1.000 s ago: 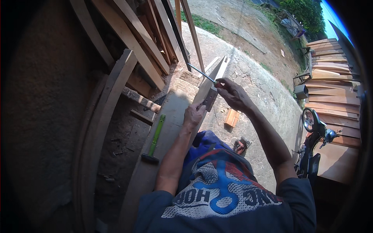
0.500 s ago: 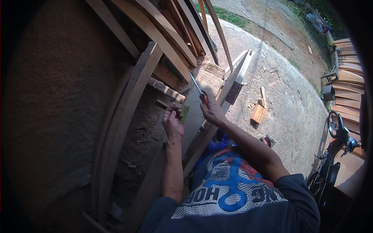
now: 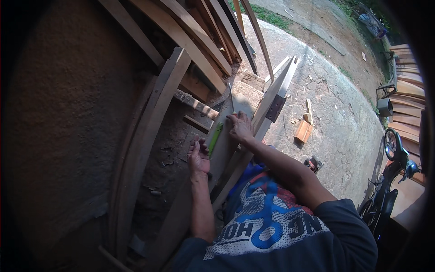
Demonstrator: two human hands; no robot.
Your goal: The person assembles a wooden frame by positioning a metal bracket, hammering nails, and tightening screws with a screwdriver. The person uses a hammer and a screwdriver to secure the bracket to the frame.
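Observation:
My right hand (image 3: 241, 127) is over a wooden board (image 3: 224, 152), its fingers closed on the red-orange handle of a screwdriver (image 3: 231, 96). The thin metal shaft points away from me along the board; most of the handle is hidden under the fingers. Beside the board's left edge is my left hand (image 3: 198, 156), palm turned up, with loosely curled fingers apart and nothing visible in them. Between the two hands a bright green strip-shaped tool (image 3: 215, 139) lies on the board. A short wooden stick (image 3: 196, 123) juts out beyond the left fingertips.
Long planks (image 3: 181, 36) lean at the far left, and a thick beam (image 3: 152, 118) stands nearer. A long timber with a dark metal hinge (image 3: 275, 108) runs right of the board. Wood blocks (image 3: 303, 131) and a power tool (image 3: 312, 164) lie on the concrete. A motorcycle (image 3: 385, 195) stands far right.
My right hand has lowered the screwdriver from the air to the board, moving slightly toward me. My left hand has drawn back toward me from the stick, and its fingers have loosened.

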